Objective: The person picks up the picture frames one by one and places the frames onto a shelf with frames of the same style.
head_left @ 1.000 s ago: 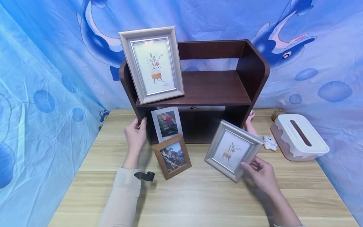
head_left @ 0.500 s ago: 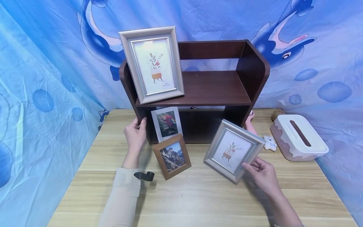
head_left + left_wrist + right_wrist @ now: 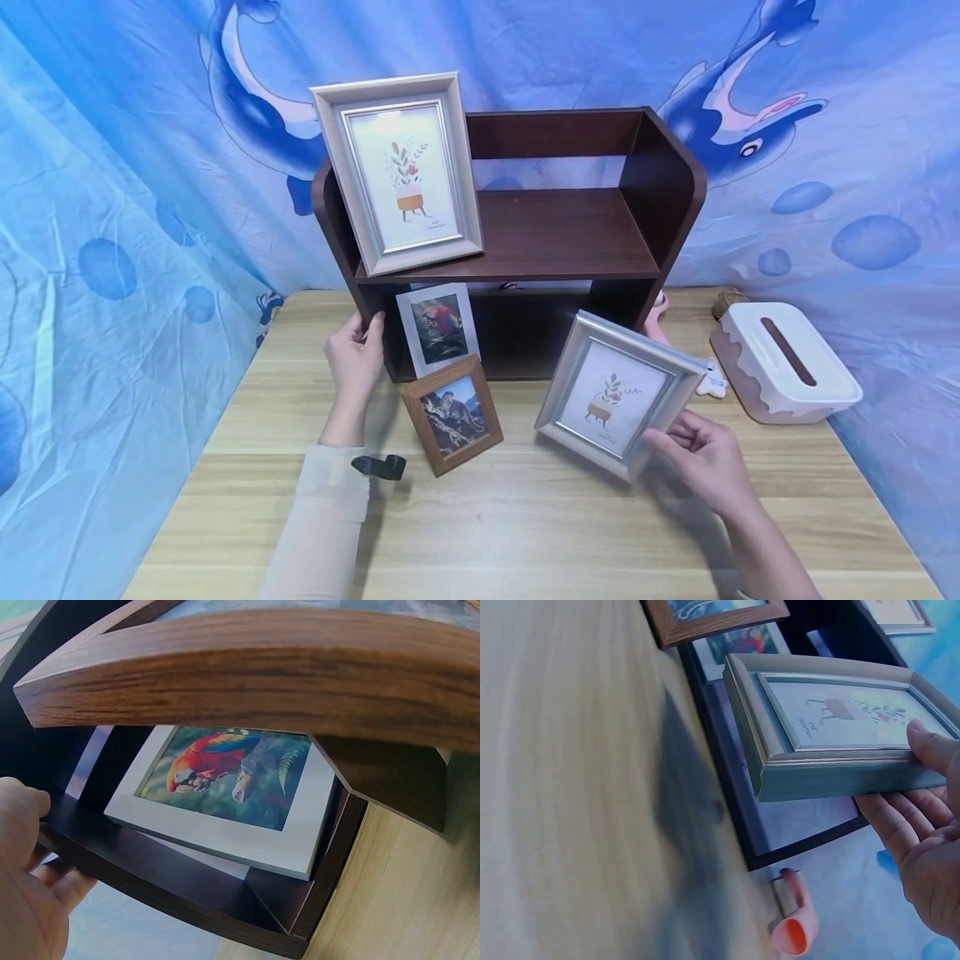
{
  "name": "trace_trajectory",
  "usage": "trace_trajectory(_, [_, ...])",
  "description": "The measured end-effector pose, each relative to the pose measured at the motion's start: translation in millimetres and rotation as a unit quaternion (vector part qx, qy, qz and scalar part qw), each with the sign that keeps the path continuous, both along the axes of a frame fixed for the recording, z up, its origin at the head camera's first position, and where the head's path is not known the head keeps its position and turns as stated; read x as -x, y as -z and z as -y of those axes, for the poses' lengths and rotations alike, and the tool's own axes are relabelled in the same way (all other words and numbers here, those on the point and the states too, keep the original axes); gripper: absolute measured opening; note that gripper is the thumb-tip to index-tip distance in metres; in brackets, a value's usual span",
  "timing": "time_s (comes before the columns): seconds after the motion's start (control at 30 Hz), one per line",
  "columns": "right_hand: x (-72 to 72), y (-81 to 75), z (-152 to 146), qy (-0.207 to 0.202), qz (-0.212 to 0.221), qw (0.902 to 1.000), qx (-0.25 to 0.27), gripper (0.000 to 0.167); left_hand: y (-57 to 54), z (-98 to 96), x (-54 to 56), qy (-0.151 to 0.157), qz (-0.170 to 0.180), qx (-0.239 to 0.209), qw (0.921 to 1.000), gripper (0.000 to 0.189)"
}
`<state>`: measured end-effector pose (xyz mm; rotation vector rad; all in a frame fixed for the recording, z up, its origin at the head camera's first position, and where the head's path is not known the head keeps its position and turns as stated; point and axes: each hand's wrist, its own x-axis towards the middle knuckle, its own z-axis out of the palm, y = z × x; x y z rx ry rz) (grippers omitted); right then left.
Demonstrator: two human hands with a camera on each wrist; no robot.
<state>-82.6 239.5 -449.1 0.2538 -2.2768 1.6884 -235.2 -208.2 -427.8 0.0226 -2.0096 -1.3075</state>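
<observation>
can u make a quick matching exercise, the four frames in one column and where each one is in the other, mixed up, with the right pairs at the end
Frames
1. wooden frame
2. small plant frame
3. parrot frame
4. large plant frame

Places
A. in the right hand
B. on the upper shelf
C. on the table, in front of the shelves
D. on the lower shelf

Right pairs: 1-C, 2-A, 3-D, 4-B
</observation>
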Motion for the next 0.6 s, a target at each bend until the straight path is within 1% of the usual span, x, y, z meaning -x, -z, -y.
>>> trace_trajectory(0.1, [-1.0, -8.0, 0.5, -0.005, -0.012, 0.9999, 0.003, 0.022, -0.5, 0.2, -0.5, 0.001, 0.003, 0.002, 1.0, 0.018])
trace_trajectory(0.37, [-3.2, -30.4, 1.3, -0.001, -0.027, 0.9996, -0.008, 0.017, 0.8, 1.1, 0.0, 0.003, 0.008, 0.007, 0.9999, 0.019])
trace_trajectory(0.47, [-2.8, -38.8, -0.8, -0.011, -0.047, 0.9987, -0.016, 0.013, 1.3, 1.7, 0.3, 0.004, 0.006, 0.011, 0.9999, 0.019])
trace_trajectory(0.53, [-2.4, -44.4, -2.2, -0.025, -0.059, 0.9979, 0.001, 0.016, 1.5, 1.9, 0.4, 0.002, 0.007, 0.013, 0.9999, 0.019])
trace_trajectory(0.6, [-1.9, -50.1, -3.5, -0.036, -0.071, 0.9968, 0.007, 0.018, 1.4, 2.1, 0.6, 0.001, 0.009, 0.012, 0.9999, 0.018])
